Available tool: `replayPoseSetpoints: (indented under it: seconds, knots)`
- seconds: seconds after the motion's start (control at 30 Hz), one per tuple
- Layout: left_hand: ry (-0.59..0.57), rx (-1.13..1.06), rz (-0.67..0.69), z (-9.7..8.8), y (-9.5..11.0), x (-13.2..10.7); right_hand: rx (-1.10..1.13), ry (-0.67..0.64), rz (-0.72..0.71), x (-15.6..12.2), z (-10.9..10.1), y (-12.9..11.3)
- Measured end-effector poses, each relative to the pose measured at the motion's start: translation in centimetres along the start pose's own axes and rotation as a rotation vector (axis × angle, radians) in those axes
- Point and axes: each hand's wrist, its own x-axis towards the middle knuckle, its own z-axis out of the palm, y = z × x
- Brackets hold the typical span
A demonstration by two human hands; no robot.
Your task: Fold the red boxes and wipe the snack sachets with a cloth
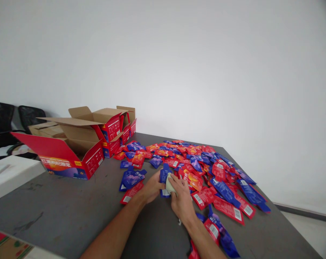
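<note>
My left hand (153,186) is closed on the left edge of a blue pouch (165,171), held upright above the grey table. In my right hand (181,196) is a pale, crumpled cloth (169,184), pressed against the face of that pouch. Part of the pouch is hidden behind the cloth and my fingers. To the left of my left hand lie more blue pouches (132,178) on top of a red pouch (132,193). A large heap of red and blue pouches (192,175) spreads behind and to the right of my hands.
Open red cardboard boxes (94,162) stand along the table's left and back side, flaps raised. Near my right forearm lie several pouches (223,237). A white box (14,174) is at the far left, with black chairs (2,117) behind. A white wall (195,72) backs the grey table (79,212).
</note>
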Motion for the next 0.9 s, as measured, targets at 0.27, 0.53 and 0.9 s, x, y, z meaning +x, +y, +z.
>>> replayPoseSetpoints:
  seconds: [0.27, 0.53, 0.9]
  knots:
    - [0.277, -0.092, -0.005, -0.9, -0.4, 1.0, 0.063, -0.172, -0.109, 0.3, -0.7, -1.8]
    - [0.019, -0.180, -0.321, -0.1, 0.3, -0.1, -0.012, -0.105, 0.032, 0.3, -0.6, -0.8]
    - [0.164, -0.195, -0.218, 0.1, -0.1, 0.3, -0.004, -0.230, -0.072, 0.7, -1.3, -2.6]
